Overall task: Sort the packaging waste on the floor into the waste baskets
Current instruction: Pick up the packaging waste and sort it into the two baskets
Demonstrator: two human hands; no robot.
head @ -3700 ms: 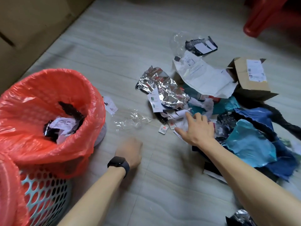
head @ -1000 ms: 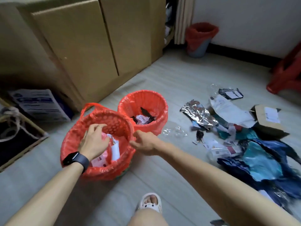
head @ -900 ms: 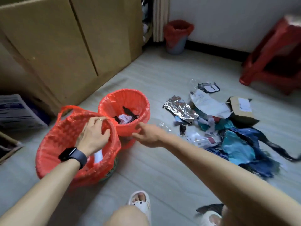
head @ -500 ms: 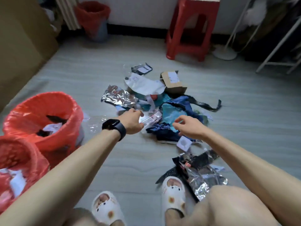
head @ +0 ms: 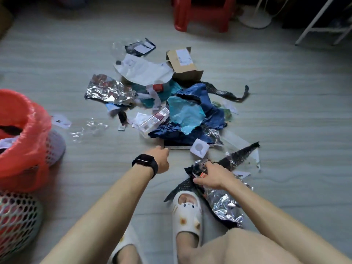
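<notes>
We look down at packaging waste (head: pixel 186 113) piled on a grey floor (head: pixel 285 111) ahead of our feet, well apart from the red-lined baskets (head: pixel 28 130) at the left edge. Our right hand (head: pixel 212 176) clutches a black-and-silver foil wrapper (head: pixel 225 205) beside our slipper (head: pixel 187 212). Our left hand (head: pixel 161 159) (a dark watch (head: pixel 145 161) on its wrist) sits at the pile's near edge, and we cannot tell whether it grips anything.

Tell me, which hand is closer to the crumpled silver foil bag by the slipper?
Right. The right hand grips the foil bag at its far end; the left hand is apart from it, to its left, by the blue wrappers.
</notes>
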